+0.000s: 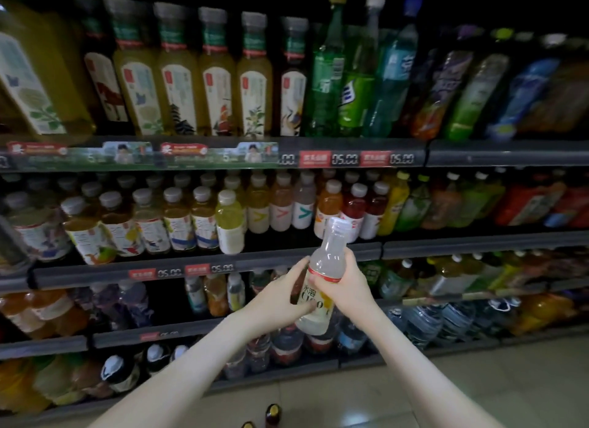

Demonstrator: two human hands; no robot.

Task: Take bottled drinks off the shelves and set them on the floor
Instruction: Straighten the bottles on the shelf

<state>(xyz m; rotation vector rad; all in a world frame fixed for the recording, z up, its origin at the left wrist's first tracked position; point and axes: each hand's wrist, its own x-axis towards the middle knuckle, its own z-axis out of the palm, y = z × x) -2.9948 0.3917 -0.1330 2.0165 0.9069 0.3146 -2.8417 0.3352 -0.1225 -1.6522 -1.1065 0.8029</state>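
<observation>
— Item in hand?
— One pale, cloudy bottle [326, 258] with a clear cap and a white label under a red band. It is off the shelves [95, 276], held in the air in front of them, upright with a slight tilt.
— Hands?
— Both grasp it. The right hand [350, 284] wraps round the shoulder, just under the neck. The left hand [280, 300] curls round the label lower down, on the opposite side. The bottle sits between the two palms, its base hanging below both.
— Step?
— By my reckoning, the carry: taken from the shelf, not yet set down.
— What does the next move call for?
— Lowering it to the floor [478, 389], well below both hands, and standing it on its base. Two small dark bottles [273, 415] stand down there, between the forearms. The new one likely wants a spot beside them, placed without knocking them.
</observation>
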